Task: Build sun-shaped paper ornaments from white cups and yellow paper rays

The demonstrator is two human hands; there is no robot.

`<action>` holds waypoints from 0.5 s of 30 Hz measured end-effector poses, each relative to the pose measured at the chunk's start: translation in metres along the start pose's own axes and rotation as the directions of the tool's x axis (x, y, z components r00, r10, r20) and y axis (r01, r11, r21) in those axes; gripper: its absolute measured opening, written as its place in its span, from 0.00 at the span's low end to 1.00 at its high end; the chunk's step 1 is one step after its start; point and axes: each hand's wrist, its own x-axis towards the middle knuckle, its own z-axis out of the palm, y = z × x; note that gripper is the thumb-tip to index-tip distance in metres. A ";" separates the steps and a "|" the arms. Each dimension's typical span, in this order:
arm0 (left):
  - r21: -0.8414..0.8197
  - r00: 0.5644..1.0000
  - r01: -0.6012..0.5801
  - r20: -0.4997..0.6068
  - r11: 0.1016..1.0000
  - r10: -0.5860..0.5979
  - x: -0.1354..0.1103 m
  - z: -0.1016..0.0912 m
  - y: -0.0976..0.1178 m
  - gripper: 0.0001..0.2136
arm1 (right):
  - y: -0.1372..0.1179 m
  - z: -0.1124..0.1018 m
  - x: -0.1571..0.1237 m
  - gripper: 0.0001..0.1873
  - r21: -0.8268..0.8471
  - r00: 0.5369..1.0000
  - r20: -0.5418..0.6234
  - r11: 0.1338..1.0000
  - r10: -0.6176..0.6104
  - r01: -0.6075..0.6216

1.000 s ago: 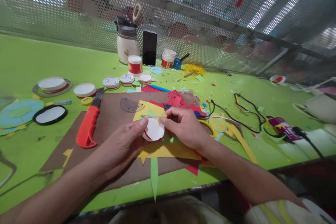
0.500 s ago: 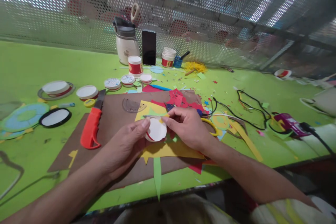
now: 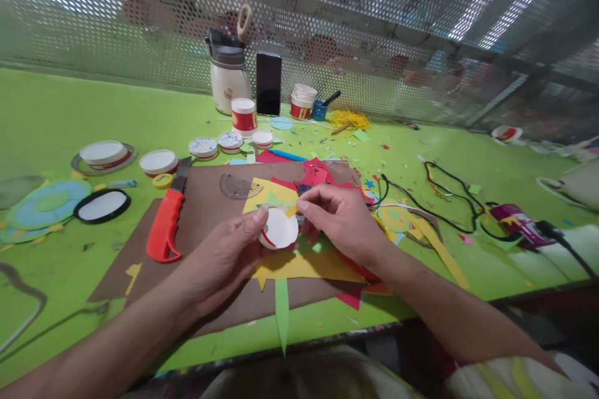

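My left hand (image 3: 223, 255) grips a small white round lid (image 3: 279, 229) with a red rim, thumb on its upper left edge. Beside it, my right hand (image 3: 341, 221) pinches a small yellow paper scrap (image 3: 292, 210) against the lid's upper right edge. Both hands hover over yellow paper (image 3: 304, 265) lying on a brown card sheet (image 3: 206, 206). A green paper strip (image 3: 281, 312) lies below the hands, pointing at the table's near edge.
An orange-handled knife (image 3: 165, 224) lies on the brown card at left. Lids, jars, a phone (image 3: 268, 83) and a white jug (image 3: 227, 75) stand at the back. Red paper scraps (image 3: 322, 177), black cords (image 3: 440, 196) and a purple tool (image 3: 519, 223) lie to the right. A mesh wall stands behind.
The hands have stayed together on the lid. My right fingers shifted slightly along its upper edge with the yellow scrap. The camera drifted a little.
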 end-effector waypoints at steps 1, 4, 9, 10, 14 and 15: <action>-0.006 1.000 -0.001 -0.009 1.000 0.000 0.000 0.000 0.000 0.13 | -0.002 -0.002 0.000 0.06 0.012 1.000 -0.009 1.000 0.003 -0.003; -0.015 0.999 0.005 -0.043 1.000 -0.005 0.000 0.002 0.002 0.13 | -0.006 -0.007 -0.001 0.07 0.036 0.999 -0.038 0.999 0.015 -0.014; 0.000 0.998 -0.006 -0.068 1.000 0.006 -0.002 0.005 0.005 0.14 | -0.006 -0.013 -0.003 0.10 0.020 0.996 -0.087 1.000 0.018 -0.016; 0.001 0.998 -0.010 -0.068 1.000 0.010 -0.002 0.005 0.005 0.14 | -0.005 -0.013 -0.003 0.11 0.009 0.995 -0.094 1.000 0.016 -0.015; -0.023 0.997 -0.046 -0.069 0.999 0.044 -0.001 0.005 0.006 0.13 | -0.003 -0.013 -0.004 0.12 -0.042 0.998 -0.060 0.999 -0.009 0.006; -0.031 0.997 -0.043 -0.071 0.999 0.041 -0.001 0.005 0.006 0.14 | -0.003 -0.013 -0.004 0.12 -0.060 0.999 -0.048 0.998 -0.022 0.019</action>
